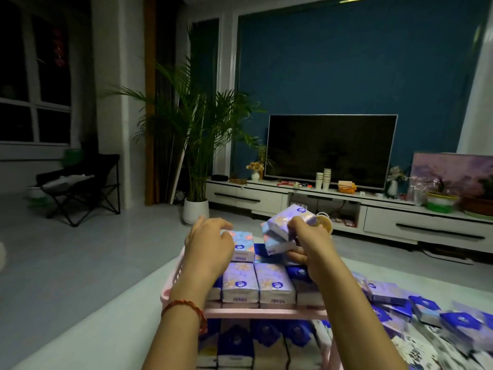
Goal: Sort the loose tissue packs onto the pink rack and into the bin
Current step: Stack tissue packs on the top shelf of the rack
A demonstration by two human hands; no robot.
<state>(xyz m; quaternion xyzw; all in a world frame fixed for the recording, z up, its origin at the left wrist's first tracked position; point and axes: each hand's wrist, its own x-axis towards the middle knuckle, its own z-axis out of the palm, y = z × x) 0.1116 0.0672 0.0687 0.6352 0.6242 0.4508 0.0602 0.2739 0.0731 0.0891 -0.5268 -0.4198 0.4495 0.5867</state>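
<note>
A home living room — television (330, 149) on a low white cabinet (346, 206), potted palm (196, 134).

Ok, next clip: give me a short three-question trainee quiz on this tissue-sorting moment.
1. True or false: the right hand holds tissue packs lifted above the pink rack.
2. Multiple choice: the left hand rests on A) a paper cup, B) a tissue pack on the rack's top tier, C) the plant pot.
3. Fill in: the loose packs still unsorted lie to the person's ____ of the rack.

Key: 1 true; 2 B; 3 right.
</note>
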